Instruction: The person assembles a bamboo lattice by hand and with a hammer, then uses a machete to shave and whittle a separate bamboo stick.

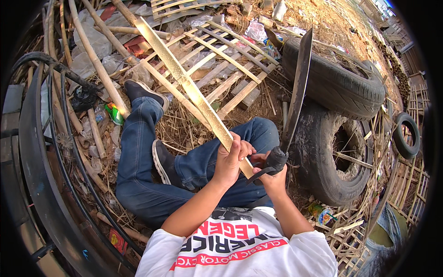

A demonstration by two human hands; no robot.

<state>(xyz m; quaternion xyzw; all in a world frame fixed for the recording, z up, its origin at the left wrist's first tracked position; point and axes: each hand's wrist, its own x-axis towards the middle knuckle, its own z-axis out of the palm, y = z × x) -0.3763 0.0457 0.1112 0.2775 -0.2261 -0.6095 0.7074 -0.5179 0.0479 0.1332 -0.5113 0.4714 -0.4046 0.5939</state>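
Observation:
A long pale bamboo strip [184, 83] slants from the far left down to my lap. My left hand [230, 159] is closed round it close to its near end. In my right hand [272, 175] is a machete [299, 87], its dark blade pointing up and away, its handle [276, 159] wrapped in black. The right hand sits right beside the strip's near end; whether its fingers also touch the strip I cannot tell. Both hands are over my bent leg in blue jeans [249, 138].
Old tyres [332, 78] are stacked at my right, close to the blade. A lattice of bamboo slats [221, 64] lies ahead on littered ground. Bamboo poles [99, 60] and a black metal frame [55, 184] stand along the left. Split bamboo pieces [346, 249] lie at the lower right.

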